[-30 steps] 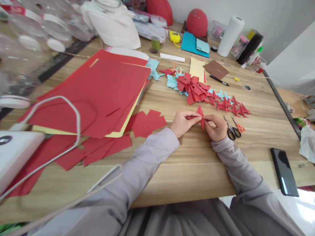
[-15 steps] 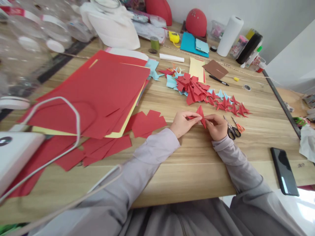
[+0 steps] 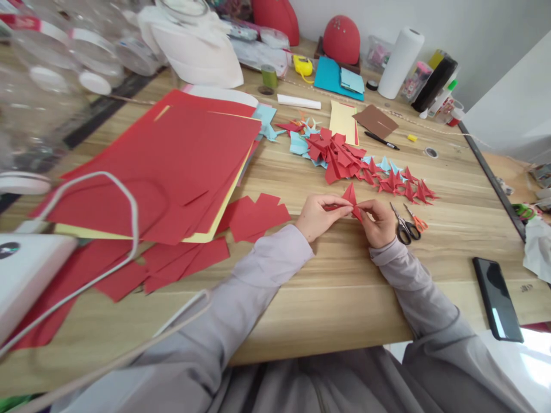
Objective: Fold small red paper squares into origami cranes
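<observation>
Between my hands, just above the wooden table, is a small folded red paper piece (image 3: 350,194) with a pointed tip facing away from me. My left hand (image 3: 321,217) pinches its left side between thumb and fingers. Closed on its right side is my right hand (image 3: 377,222), the fingertips of both hands nearly meeting. Part of the fold is hidden behind my fingers. Beyond my hands lies a heap of folded red paper pieces (image 3: 338,155), mixed with light blue ones (image 3: 298,143). Several red folded paper cranes (image 3: 391,182) trail off to the right of it.
Black-handled scissors (image 3: 408,230) and orange-handled scissors (image 3: 417,220) lie right of my right hand. Large red sheets (image 3: 185,166) and cut red pieces (image 3: 260,217) cover the left. A phone (image 3: 497,298) rests at the right edge. A white cable (image 3: 136,218) loops at left.
My fingers have shifted slightly on the red paper, and its lower point shows less now below my fingertips. The view has moved a touch; the other things stay put.
</observation>
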The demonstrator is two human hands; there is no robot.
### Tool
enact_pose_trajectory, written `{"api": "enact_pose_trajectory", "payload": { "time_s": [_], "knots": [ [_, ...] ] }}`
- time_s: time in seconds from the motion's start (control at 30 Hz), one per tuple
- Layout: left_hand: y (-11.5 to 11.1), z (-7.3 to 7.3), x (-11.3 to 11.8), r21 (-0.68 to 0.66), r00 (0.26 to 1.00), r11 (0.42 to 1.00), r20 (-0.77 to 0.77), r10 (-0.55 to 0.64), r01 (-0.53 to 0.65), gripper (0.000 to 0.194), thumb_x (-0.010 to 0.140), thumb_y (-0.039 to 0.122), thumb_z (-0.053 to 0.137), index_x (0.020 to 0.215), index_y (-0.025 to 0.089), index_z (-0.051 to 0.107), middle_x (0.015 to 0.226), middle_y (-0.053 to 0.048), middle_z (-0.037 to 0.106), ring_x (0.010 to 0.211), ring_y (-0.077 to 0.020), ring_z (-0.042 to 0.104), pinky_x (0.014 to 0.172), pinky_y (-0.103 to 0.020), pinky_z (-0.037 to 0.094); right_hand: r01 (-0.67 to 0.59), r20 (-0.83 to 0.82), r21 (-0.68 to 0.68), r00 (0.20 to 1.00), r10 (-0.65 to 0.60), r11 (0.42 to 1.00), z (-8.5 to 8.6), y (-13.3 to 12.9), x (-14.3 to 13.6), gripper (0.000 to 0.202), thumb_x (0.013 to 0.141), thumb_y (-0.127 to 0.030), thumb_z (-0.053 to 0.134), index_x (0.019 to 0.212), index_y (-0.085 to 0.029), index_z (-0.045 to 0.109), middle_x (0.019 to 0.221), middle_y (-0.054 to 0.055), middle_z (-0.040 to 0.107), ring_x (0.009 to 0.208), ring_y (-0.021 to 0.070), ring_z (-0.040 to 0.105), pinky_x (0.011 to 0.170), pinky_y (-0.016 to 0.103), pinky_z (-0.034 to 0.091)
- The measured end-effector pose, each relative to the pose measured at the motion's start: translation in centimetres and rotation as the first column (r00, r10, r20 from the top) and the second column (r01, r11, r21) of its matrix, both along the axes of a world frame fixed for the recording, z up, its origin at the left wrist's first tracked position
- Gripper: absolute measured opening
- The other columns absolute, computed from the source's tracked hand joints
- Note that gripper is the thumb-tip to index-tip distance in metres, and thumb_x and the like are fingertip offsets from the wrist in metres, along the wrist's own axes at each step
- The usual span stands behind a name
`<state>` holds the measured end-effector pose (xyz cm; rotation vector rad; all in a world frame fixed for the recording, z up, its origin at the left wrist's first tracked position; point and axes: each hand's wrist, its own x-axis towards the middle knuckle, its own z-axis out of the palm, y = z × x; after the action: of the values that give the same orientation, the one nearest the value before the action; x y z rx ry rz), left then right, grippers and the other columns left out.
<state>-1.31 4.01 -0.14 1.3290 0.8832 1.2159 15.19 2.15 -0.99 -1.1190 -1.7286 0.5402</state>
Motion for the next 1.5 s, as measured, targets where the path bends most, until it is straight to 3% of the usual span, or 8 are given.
{"api": "enact_pose_trajectory", "payload": {
  "time_s": [0.13,0.23,0.4,0.67,0.83,1.0,1.17,1.5],
  "knots": [
    [0.0,0.0,0.1,-0.034,0.999,0.999,0.04,-0.024,0.026,0.015,0.062,0.028,0.074,0.069,0.015,0.072,0.073,-0.005,0.07,0.07,-0.0153,0.063,0.07,-0.029,0.05,0.007,0.007,-0.011,1.0,-0.007,1.0,0.1,-0.2,-0.2,0.007,0.082,-0.025,0.059,0.082,-0.019,0.062,0.075,0.004,0.066,0.069,0.0157,0.064,0.066,0.031,0.052],
    [-0.1,0.1,0.2,-0.053,0.998,0.998,0.058,-0.034,0.037,0.015,0.061,0.027,0.075,0.068,0.014,0.072,0.071,-0.005,0.069,0.067,-0.0146,0.062,0.066,-0.028,0.05,-0.008,-0.097,-0.072,0.995,0.001,0.997,0.0,-0.2,-0.4,0.011,0.08,-0.03,0.062,0.082,-0.02,0.058,0.073,0.002,0.064,0.066,0.0151,0.064,0.065,0.031,0.052],
    [-0.1,-0.3,0.3,-0.066,0.999,0.998,0.04,0.006,-0.004,0.016,0.059,0.028,0.076,0.067,0.015,0.072,0.069,-0.005,0.07,0.063,-0.0138,0.061,0.063,-0.027,0.049,-0.131,-0.338,-0.199,0.939,0.058,0.971,-0.1,0.0,-0.8,0.025,0.075,-0.036,0.068,0.082,-0.022,0.049,0.065,-0.003,0.063,0.054,0.0124,0.061,0.053,0.026,0.05],
    [-0.2,-0.4,0.5,-0.199,0.989,0.98,0.148,0.026,0.004,0.033,0.051,0.03,0.081,0.08,0.014,0.072,0.065,-0.002,0.069,0.056,-0.0112,0.059,0.062,-0.027,0.051,-0.268,-0.48,-0.286,0.871,0.105,0.92,0.1,0.3,-1.1,0.034,0.07,-0.039,0.072,0.087,-0.024,0.046,0.058,-0.006,0.062,0.051,0.012,0.06,0.05,0.024,0.05],
    [-0.2,-0.2,0.5,-0.21,0.987,0.978,0.16,0.028,0.006,0.034,0.051,0.031,0.081,0.078,0.013,0.071,0.06,-0.001,0.066,0.053,-0.0101,0.056,0.061,-0.027,0.051,-0.288,-0.513,-0.326,0.854,0.087,0.901,0.0,0.4,-1.0,0.032,0.069,-0.041,0.072,0.084,-0.022,0.051,0.058,-0.005,0.061,0.052,0.0121,0.06,0.051,0.025,0.051],
    [-0.1,-0.4,0.5,-0.219,0.987,0.975,0.148,0.066,-0.033,0.033,0.052,0.031,0.08,0.079,0.014,0.071,0.065,-0.001,0.067,0.057,-0.0108,0.057,0.062,-0.028,0.051,-0.209,-0.519,-0.371,0.855,-0.015,0.905,0.1,0.3,-1.0,0.031,0.077,-0.05,0.061,0.08,-0.019,0.059,0.068,-0.001,0.063,0.056,0.0132,0.061,0.052,0.028,0.053],
    [-0.1,-0.5,0.5,-0.181,0.997,0.983,0.065,0.047,-0.034,0.028,0.054,0.027,0.079,0.077,0.014,0.071,0.065,-0.002,0.066,0.058,-0.011,0.057,0.06,-0.027,0.048,-0.165,-0.362,-0.389,0.932,0.014,0.907,0.2,0.2,-1.3,0.032,0.072,-0.049,0.067,0.074,-0.018,0.059,0.061,-0.001,0.062,0.052,0.0116,0.058,0.053,0.027,0.051],
    [-0.1,-0.6,0.7,-0.203,0.994,0.978,0.106,-0.018,0.039,0.033,0.053,0.024,0.078,0.083,0.013,0.069,0.074,-0.004,0.07,0.064,-0.0133,0.062,0.067,-0.029,0.051,-0.152,-0.406,-0.431,0.913,-0.041,0.889,0.4,0.3,-1.3,0.038,0.068,-0.054,0.068,0.068,-0.018,0.056,0.055,-0.003,0.06,0.046,0.011,0.056,0.046,0.025,0.049]
  ]
}}
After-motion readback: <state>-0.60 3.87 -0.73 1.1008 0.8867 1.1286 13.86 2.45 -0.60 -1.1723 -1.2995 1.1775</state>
